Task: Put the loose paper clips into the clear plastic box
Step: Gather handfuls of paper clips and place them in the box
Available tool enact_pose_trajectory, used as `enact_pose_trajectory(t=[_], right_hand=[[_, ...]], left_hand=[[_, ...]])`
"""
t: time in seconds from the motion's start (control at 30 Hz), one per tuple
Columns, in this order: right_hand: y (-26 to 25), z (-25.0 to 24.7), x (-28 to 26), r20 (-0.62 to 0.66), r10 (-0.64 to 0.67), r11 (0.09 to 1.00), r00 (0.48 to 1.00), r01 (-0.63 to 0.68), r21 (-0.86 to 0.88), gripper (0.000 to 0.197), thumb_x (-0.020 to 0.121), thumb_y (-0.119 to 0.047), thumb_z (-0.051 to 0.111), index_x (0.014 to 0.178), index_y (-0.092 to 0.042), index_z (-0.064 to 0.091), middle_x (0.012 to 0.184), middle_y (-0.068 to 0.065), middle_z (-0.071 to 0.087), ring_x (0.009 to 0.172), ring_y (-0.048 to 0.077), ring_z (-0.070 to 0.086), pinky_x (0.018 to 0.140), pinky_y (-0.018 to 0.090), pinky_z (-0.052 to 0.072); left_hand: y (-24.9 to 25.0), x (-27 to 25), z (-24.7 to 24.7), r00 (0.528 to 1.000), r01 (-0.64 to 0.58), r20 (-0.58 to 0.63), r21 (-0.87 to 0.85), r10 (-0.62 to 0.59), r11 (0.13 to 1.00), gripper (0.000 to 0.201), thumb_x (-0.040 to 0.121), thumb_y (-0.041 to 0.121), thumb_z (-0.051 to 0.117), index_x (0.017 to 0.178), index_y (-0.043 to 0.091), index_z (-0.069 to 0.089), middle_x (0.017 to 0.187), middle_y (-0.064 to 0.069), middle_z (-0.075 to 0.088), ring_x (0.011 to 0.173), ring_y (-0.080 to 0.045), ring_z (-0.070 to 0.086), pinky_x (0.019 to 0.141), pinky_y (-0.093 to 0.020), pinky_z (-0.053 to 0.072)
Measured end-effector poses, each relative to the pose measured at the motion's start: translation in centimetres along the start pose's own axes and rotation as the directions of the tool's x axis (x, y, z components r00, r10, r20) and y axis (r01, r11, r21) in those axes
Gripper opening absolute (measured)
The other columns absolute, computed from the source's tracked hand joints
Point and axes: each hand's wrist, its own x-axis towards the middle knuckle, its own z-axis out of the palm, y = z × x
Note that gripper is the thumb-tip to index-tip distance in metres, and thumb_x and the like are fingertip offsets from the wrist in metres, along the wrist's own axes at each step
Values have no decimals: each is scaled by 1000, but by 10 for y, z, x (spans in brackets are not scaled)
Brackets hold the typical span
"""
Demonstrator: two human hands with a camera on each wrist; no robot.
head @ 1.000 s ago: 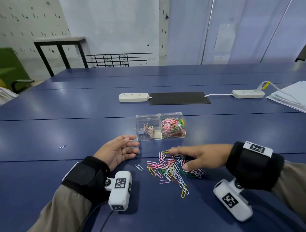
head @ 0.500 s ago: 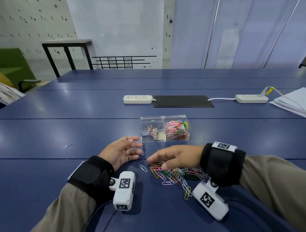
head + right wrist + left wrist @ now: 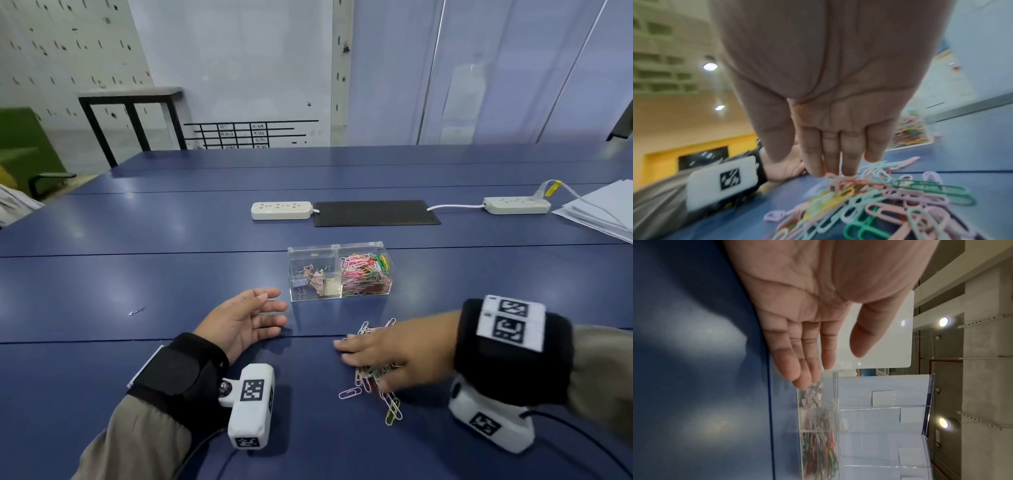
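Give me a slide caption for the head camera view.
Right hand rakes loose paper clips toward open left hand, near the clear plastic box.

Your table (image 3: 137,274) is smooth blue laminate with a soft sheen. The box (image 3: 339,270) is clear glossy plastic. The clips (image 3: 869,203) look plastic-coated, in pastel and bright colours. Your wrist bands (image 3: 510,349) are matt black cloth. The mat (image 3: 375,213) is matt black.

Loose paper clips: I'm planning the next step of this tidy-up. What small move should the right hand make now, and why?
Probably curl the right hand's fingers to gather a bunch of the loose paper clips. The hand lies flat over the pile with straight fingers, gripping nothing, the left hand rests open beside it, and the clear plastic box stands open just beyond.
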Motion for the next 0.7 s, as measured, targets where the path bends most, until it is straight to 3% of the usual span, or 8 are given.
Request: enact_pose_trajectory(t=[0.1, 0.2, 0.3, 0.37, 0.43, 0.5, 0.6, 0.7], right_hand=[[19, 1, -28, -130, 69, 957, 989, -29, 288, 50, 92, -28, 52, 140, -25, 38, 152, -16, 24, 140, -1, 22, 117, 24, 14], [38, 2, -40, -325, 184, 907, 928, -32, 420, 54, 89, -36, 55, 139, -31, 36, 152, -17, 22, 139, -4, 19, 117, 22, 14], [49, 5, -37, -230, 273, 892, 934, -157, 424, 63, 93, -28, 51, 147, -30, 18, 156, -15, 6, 139, -3, 8, 109, 13, 8], [48, 8, -29, -137, 237, 897, 962, -163, 410, 66, 93, -29, 50, 147, -30, 12, 156, -16, 2, 142, -1, 2, 113, 18, 4], [42, 10, -20, -69, 161, 920, 985, -124, 373, 66, 93, -29, 51, 148, -28, 14, 155, -18, 1, 142, -1, -4, 117, 24, 0], [38, 12, -17, -38, 87, 928, 996, -67, 366, 61, 93, -24, 51, 147, -25, 22, 152, -21, 4, 139, -5, -3, 116, 22, 0], [37, 13, -24, -60, 21, 882, 998, 10, 470, 53, 93, -14, 51, 143, -18, 33, 147, -19, 19, 137, -7, 13, 113, 14, 9], [43, 18, -37, -222, 91, 787, 971, 66, 613, 52, 91, -13, 53, 139, -21, 35, 151, -10, 26, 135, -5, 24, 111, 10, 18]], left_hand=[[-3, -1, 10, 999, 14, 38, 16, -15, 1000, 19, 85, 17, 52, 101, 8, 58, 77, -5, 70, 61, -15, 67, 56, -23, 56], [-9, -7, 27, 995, 35, 96, 52, -40, 998, 31, 74, 21, 53, 102, 8, 58, 79, -5, 69, 62, -16, 66, 56, -23, 56], [-16, -9, 38, 988, 56, 142, 64, -65, 996, 34, 72, 24, 52, 102, 8, 58, 83, -6, 69, 64, -16, 66, 57, -23, 56], [-17, -10, 39, 986, 61, 153, 49, -68, 997, 36, 72, 24, 52, 104, 7, 57, 84, -8, 69, 64, -17, 66, 56, -23, 56], [-16, -8, 36, 985, 68, 155, 26, -71, 997, 39, 72, 23, 53, 106, 6, 57, 83, -8, 70, 63, -17, 67, 55, -24, 56], [-16, -7, 33, 984, 71, 161, 15, -73, 997, 39, 72, 23, 53, 107, 5, 56, 82, -8, 71, 62, -17, 67, 55, -24, 56], [-15, -6, 34, 984, 72, 163, 31, -76, 997, 39, 72, 24, 53, 106, 6, 57, 82, -7, 71, 63, -16, 67, 55, -24, 56], [-15, -6, 36, 985, 76, 154, 44, -82, 996, 38, 72, 25, 53, 105, 8, 56, 82, -6, 70, 63, -16, 67, 56, -23, 56]])
